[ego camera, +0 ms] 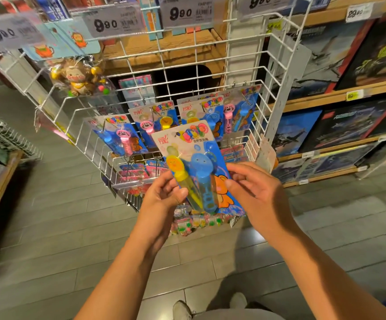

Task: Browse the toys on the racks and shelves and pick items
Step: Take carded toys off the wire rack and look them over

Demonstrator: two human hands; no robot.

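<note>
You stand on a grey tiled floor (48, 215) before a white wire rack (210, 72). Your left hand (164, 197) and right hand (252, 188) pinch the bubble-wand card (187, 144), lengthwise upright, top toward the rack.

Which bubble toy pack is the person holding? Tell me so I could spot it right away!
Find the white wire rack in the middle, hung with blue bubble wand cards. Just in front of it, the left hand and right hand hold one card by its sides. Unlike the hanging packs with pink wands, it carries a yellow wand and a blue wand.
</note>
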